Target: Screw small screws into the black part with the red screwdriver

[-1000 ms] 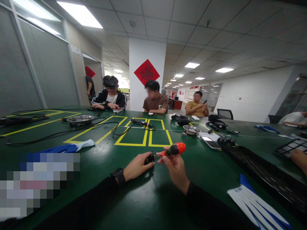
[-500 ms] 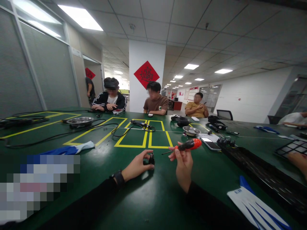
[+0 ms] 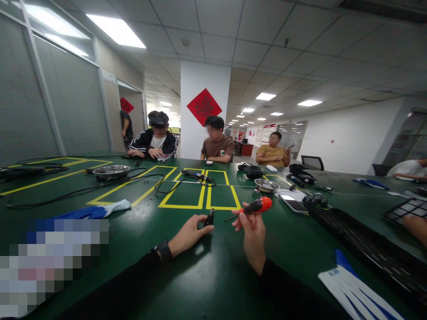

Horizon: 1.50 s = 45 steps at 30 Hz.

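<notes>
Beyond the hands, a metal dish (image 3: 266, 184) (beside a phone (image 3: 293, 204)).

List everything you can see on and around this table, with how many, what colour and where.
table: one, green with yellow tape boxes, fills the foreground
metal bowls: two, silver, far left and centre right
cables: several, black, left and centre
gloves: two, white and blue, near right and left
phone: one, screen lit, right of centre
trays: two, black, right side
seated people: three, far edge
standing person: one, at the far left doorway
red wall signs: two, on the pillar and by the door
left hand: one, pinching a small black part
right hand: one, holding a screwdriver with red-orange handle
</notes>
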Motion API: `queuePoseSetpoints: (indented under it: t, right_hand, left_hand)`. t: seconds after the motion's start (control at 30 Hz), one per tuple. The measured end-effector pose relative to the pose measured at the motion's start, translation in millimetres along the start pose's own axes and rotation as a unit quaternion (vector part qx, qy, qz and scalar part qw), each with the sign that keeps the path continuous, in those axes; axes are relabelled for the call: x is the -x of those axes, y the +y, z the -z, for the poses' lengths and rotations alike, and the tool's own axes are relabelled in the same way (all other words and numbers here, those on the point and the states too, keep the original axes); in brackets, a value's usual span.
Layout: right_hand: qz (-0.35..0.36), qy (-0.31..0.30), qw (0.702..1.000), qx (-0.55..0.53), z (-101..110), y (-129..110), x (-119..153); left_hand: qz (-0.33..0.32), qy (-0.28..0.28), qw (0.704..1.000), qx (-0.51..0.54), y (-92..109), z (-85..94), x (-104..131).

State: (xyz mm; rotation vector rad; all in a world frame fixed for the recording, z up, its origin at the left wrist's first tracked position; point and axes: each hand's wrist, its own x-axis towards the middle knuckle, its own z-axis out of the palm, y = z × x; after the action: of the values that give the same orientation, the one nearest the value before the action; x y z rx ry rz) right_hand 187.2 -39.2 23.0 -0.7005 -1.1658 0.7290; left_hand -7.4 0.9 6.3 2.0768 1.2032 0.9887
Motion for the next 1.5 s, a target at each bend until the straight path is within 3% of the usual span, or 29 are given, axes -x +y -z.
queuePoseSetpoints:
  t: [0.2, 0.33, 0.43, 0.53, 0.67, 0.83, 1.03, 1.27, 1.5]
  right_hand:
    - [-0.02, 0.005, 1.0, -0.008, -1.5, 2.2, -1.2]
    - [-0.028, 0.002, 1.0, -0.008, -2.1, 2.8, -1.4]
    - [-0.036, -0.003, 0.999, -0.005, -2.0, 3.2, -1.0]
    - [-0.041, -0.01, 0.999, 0.001, -2.2, 5.3, -0.3]
    - [-0.05, -0.024, 0.998, 0.013, -3.0, 10.1, 0.3]
    - [-0.067, -0.044, 0.997, 0.009, -3.6, 14.3, 0.1]
    - [-0.074, -0.039, 0.996, 0.001, -2.4, 16.7, -0.7]
    - [-0.079, -0.039, 0.996, 0.007, -2.6, 18.7, -2.1]
    - [-0.076, -0.046, 0.996, 0.012, -2.8, 23.3, -3.0]
  left_hand:
    - [0.075, 0.14, 0.985, 0.063, -31.9, 27.7, -15.5]
    - [0.148, 0.226, 0.954, -0.131, -62.7, 65.7, -29.6]
    - [0.189, 0.252, 0.932, -0.178, -83.2, 93.2, -35.7]
    - [0.263, 0.239, 0.888, -0.291, -103.3, 111.7, -35.3]
    - [0.266, 0.216, 0.841, -0.419, -123.7, 125.9, -29.4]
    - [0.274, 0.164, 0.801, -0.506, -122.4, 146.3, -24.8]
    - [0.273, 0.16, 0.783, -0.535, -104.9, 165.1, -33.3]
    - [0.245, 0.138, 0.779, -0.56, -101.3, 157.3, -40.7]
    - [0.171, 0.114, 0.782, -0.588, -102.5, 157.3, -49.0]
